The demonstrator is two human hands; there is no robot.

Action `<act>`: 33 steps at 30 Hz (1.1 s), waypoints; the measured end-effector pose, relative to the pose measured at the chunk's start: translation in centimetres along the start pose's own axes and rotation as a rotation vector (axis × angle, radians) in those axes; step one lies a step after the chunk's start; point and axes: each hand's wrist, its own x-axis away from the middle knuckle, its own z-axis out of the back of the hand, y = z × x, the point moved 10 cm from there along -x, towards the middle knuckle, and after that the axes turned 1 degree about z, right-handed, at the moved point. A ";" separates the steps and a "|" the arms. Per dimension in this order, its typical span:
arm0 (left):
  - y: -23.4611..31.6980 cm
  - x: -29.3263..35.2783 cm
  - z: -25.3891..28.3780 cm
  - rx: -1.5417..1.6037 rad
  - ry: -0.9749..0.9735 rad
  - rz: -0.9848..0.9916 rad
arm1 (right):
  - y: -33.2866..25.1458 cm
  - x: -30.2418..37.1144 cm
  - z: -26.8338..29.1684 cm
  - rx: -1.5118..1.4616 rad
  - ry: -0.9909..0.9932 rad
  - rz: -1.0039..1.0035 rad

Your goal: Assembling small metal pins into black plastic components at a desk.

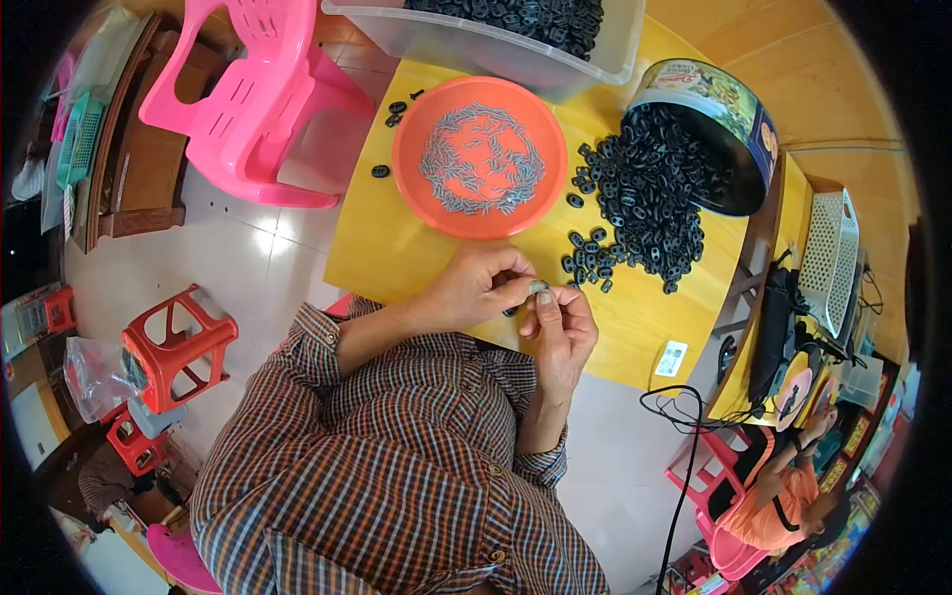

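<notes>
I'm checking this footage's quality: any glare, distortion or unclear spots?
Head view: white glare on the floor; head view: black corners, the table right edge bowed; head view: left hand and right hand fairly sharp, the piece between them too small to make out.

The bin (476, 48) sits at the back of the table (620, 342). In front of it, near the left edge, is the plate (409, 178), with pins (436, 164) in it. Right of the plate, bits (645, 213) lie in a heap (some sit in the tin (739, 94) too). The tin lies tipped by the right edge, a tag (671, 359) at the near right corner.
</notes>
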 end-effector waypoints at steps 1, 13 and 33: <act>1.2 0.1 0.7 -0.215 0.018 -0.082 | 0.1 -0.1 0.0 0.006 0.002 -0.012; 5.8 0.1 5.0 -1.147 0.203 -0.438 | 0.7 -1.2 0.8 -0.016 0.079 -0.021; 5.6 -1.2 3.9 -1.097 0.149 -0.461 | 1.0 -1.3 0.9 0.049 0.115 -0.043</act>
